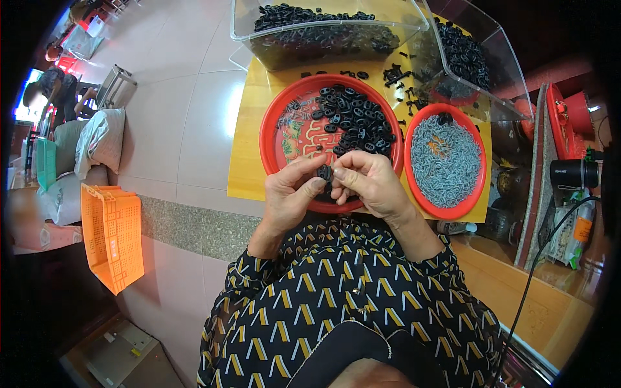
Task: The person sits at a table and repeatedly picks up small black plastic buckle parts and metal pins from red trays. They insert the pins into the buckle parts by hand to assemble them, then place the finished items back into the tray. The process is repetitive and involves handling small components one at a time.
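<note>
My left hand pinches a small black oval plastic part between thumb and fingers, over the near side of a round red tray. Close beside that part, the fingers of my right hand are pressed together. Whatever they grip, if anything, is too small to make out. Many similar black oval parts with holes lie heaped in the tray, with a few thin silvery pieces at its left. To the right, an oval red tray holds a pile of small silvery metal pieces.
Two clear plastic bins, one at the back and one at the back right, hold black parts. Loose black pieces lie on the yellow tabletop. An orange crate stands on the floor at left; a black cable hangs at right.
</note>
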Demonstrator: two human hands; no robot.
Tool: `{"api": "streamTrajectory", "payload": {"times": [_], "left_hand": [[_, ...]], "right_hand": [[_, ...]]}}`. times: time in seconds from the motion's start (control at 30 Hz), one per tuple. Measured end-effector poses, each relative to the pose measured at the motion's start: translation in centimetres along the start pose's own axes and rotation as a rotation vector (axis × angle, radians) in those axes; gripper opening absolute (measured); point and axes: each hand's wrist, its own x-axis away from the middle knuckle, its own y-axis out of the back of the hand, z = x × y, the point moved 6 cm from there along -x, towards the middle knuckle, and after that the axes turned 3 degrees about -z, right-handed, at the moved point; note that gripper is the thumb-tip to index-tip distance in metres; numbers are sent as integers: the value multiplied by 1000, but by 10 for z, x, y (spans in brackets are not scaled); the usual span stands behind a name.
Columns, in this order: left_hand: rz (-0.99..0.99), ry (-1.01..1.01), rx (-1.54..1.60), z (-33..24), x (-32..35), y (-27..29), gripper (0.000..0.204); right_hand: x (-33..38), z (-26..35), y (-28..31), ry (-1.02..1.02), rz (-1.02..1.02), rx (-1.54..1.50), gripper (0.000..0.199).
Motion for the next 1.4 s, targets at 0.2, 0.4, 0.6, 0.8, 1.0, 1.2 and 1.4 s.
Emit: {"api": "streamTrajectory", "payload": {"times": [0.2,0.4,0.6,0.8,1.0,1.2,1.4], "left_hand": [[52,-5,-203,-3,7,3,38],[-200,-129,-363,-17,8,39,32],[-342,-296,-826,-33,6,61,28],[-300,-181,-872,-23,3,65,27],[-223,-131,-925,-24,0,64,22],[-204,-145,-920,-24,-2,59,19],[-219,-189,-912,-23,-1,61,19]], "right_hand": [[-2,-5,-2,-59,-47,143,12],[-11,99,38,414,-179,-43,12],[-18,136,50,487,-399,192,15],[-18,58,16,526,-228,1198,11],[-11,48,9,497,-84,1589,10],[-12,23,-1,495,40,1514,18],[-2,55,16,700,-138,1331,17]]}}
